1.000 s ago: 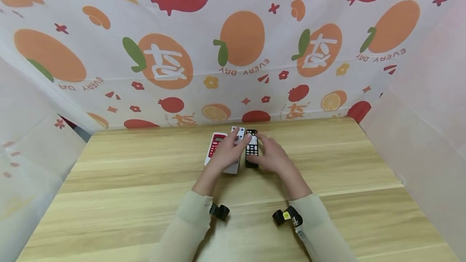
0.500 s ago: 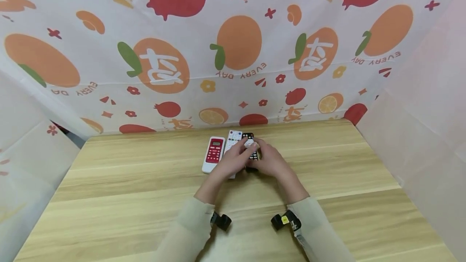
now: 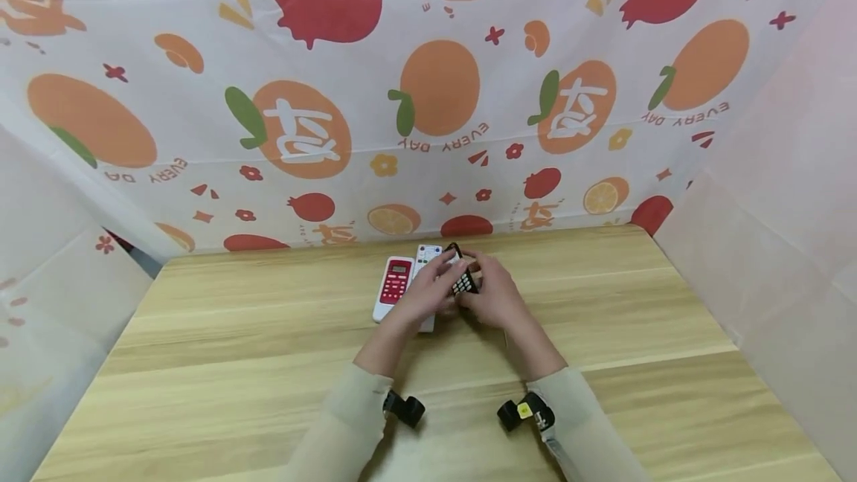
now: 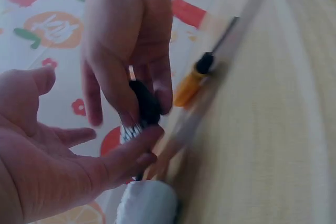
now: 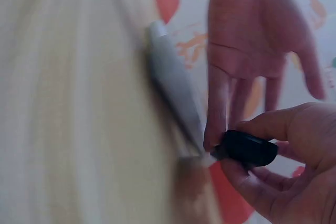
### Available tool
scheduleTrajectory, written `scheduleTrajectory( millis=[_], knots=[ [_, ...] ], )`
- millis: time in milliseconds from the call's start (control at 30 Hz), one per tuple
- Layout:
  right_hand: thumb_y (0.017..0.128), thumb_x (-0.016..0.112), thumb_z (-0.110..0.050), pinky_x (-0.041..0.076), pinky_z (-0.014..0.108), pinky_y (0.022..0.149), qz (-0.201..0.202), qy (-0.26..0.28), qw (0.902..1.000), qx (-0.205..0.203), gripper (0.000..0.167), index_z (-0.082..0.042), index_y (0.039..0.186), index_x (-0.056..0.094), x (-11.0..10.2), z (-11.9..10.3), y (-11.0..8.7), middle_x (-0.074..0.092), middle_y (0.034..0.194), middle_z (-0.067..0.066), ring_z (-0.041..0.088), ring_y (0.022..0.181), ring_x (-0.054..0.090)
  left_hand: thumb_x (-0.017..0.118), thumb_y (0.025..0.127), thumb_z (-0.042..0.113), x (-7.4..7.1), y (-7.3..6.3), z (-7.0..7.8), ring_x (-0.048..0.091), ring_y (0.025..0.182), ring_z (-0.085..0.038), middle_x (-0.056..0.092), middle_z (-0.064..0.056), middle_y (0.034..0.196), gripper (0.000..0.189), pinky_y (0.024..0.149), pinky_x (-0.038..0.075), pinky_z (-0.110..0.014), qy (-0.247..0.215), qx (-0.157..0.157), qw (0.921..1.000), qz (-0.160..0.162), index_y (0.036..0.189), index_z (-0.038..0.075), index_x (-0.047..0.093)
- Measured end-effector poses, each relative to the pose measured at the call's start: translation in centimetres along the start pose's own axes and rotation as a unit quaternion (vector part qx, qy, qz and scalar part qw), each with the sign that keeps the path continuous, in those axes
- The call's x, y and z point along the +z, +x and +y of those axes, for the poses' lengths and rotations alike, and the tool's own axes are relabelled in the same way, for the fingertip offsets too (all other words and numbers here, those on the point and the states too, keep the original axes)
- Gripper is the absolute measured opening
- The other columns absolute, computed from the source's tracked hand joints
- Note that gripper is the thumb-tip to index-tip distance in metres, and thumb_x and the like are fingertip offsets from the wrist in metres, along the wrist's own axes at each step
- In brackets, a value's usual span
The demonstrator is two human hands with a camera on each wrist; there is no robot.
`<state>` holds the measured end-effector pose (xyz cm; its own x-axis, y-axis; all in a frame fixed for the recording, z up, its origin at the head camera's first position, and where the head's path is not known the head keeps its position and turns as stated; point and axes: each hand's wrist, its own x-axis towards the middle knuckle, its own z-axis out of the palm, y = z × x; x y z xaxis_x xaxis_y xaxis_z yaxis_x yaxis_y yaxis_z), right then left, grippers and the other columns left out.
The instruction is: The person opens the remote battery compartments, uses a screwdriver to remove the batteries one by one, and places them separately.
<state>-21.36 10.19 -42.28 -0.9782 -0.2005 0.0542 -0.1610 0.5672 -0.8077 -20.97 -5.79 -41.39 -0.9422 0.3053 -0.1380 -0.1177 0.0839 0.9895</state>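
Note:
My right hand [image 3: 497, 294] grips a black remote control [image 3: 463, 286] with pale buttons, raised off the table and tilted. In the right wrist view, thumb and fingers pinch the dark remote's body [image 5: 248, 148]. My left hand [image 3: 423, 294] is beside it, its fingers fairly straight, with a fingertip touching the remote's lower end. Under and left of that hand lies a white remote control [image 3: 427, 253], partly hidden. A white remote with a red face [image 3: 395, 280] lies further left. Beyond my right hand, the left wrist view shows a screwdriver with an orange handle [image 4: 190, 88].
The wooden table [image 3: 254, 348] extends to both sides and toward me. A fruit-printed cloth [image 3: 442, 169] hangs along its back edge, close behind the remotes. Pale sheets stand at left and right. Both wrists wear small black cameras [image 3: 405, 409].
My right hand has closed on the black remote, which has turned from lying flat to raised and tilted. My left hand has shifted off the red-faced remote and now touches the black one.

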Motion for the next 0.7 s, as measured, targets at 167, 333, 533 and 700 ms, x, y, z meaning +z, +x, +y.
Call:
scheduleTrajectory(
  millis=[167,333,533,700],
  knots=[
    [0.08,0.078,0.002,0.058,0.036,0.072,0.043,0.082,0.9944,-0.051,0.07,-0.017,0.142,0.051,-1.3,-2.1,-1.0,0.062,0.121,0.01,0.025,0.097,0.067,0.052,0.104,0.033,-1.0,-0.6,1.7,0.055,0.123,-0.041,0.037,-0.02,0.15,0.065,0.091,0.054,-0.047,-0.142,0.006,0.9889,0.042,0.158,0.015,0.021],
    [0.082,0.082,-0.01,0.057,0.039,0.079,0.048,0.094,0.9843,-0.142,0.06,-0.02,0.136,0.057,-1.6,-4.3,-2.4,0.065,0.121,0.002,0.02,0.105,0.064,0.056,0.102,0.031,-1.7,-2.1,3.1,0.058,0.121,-0.035,0.043,-0.018,0.142,0.072,0.085,0.057,-0.042,-0.168,0.034,0.9827,0.071,0.159,0.027,0.011],
    [0.085,0.079,-0.015,0.053,0.045,0.089,0.02,0.165,0.9664,-0.196,0.054,-0.017,0.135,0.057,-2.3,-5.7,-3.5,0.061,0.132,0.001,0.023,0.117,0.058,0.059,0.1,0.011,-2.7,-3.7,4.9,0.061,0.119,-0.032,0.041,-0.011,0.15,0.08,0.09,0.054,-0.049,-0.175,0.131,0.9743,0.054,0.158,0.038,0.01],
    [0.097,0.066,-0.019,0.054,0.042,0.09,-0.032,0.239,0.9596,-0.145,0.047,-0.016,0.141,0.05,-2.9,-5.8,-3.5,0.057,0.133,0.009,0.025,0.115,0.06,0.059,0.095,-0.005,-3.7,-4.7,5.9,0.059,0.123,-0.037,0.034,-0.016,0.151,0.092,0.093,0.053,-0.045,-0.179,0.233,0.9558,-0.007,0.157,0.04,0.009]
  ],
)
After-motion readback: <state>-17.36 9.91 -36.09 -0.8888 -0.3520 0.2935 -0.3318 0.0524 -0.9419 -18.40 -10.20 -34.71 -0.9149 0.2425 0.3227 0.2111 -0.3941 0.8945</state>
